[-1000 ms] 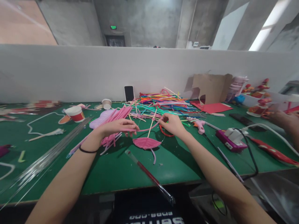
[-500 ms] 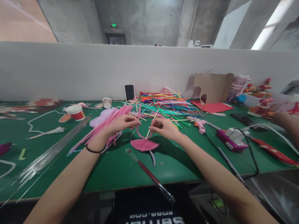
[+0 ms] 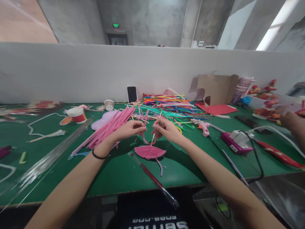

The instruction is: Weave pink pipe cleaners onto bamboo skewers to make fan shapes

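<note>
Head view: left hand [image 3: 130, 128] and right hand [image 3: 166, 128], closer now, pinch the pink pipe cleaner [image 3: 144, 137].

Single head-worn view. Faces forward and down across desk [image 3: 114, 171] from its 6 o'clock edge. Close range: left hand [image 3: 130, 128], right hand [image 3: 166, 128] mid-frame. White partition [image 3: 71, 73] at 12 o'clock.

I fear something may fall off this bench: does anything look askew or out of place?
Yes. The clear tube with a red rod lies slantwise, its near end jutting past the front edge of the green table, so it could roll off. The left hand and right hand both pinch a pink pipe cleaner.
</note>
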Motion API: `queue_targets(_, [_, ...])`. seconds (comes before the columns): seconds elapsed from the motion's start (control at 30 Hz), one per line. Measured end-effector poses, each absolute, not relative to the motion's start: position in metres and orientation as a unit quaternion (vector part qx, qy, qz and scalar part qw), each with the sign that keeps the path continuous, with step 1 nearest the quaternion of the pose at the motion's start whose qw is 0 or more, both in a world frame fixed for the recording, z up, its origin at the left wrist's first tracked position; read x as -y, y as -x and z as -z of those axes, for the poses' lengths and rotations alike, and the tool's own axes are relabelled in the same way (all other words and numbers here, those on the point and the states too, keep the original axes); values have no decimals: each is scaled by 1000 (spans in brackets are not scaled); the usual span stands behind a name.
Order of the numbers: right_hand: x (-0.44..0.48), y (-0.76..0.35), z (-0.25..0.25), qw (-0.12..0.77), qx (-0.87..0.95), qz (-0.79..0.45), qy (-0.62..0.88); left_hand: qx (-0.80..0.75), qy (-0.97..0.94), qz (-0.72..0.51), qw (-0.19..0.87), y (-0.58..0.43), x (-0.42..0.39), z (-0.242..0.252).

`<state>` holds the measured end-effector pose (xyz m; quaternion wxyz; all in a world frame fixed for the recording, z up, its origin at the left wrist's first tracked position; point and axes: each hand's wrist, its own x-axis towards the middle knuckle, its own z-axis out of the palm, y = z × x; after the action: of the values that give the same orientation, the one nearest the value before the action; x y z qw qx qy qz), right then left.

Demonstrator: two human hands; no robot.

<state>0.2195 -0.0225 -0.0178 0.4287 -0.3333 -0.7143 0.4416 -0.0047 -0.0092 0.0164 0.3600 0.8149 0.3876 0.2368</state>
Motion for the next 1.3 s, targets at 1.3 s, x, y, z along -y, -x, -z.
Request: queue_targets(1.3, [21,-215,31,356,814,-270,372,-403,-754,-438,276,-5,5,1])
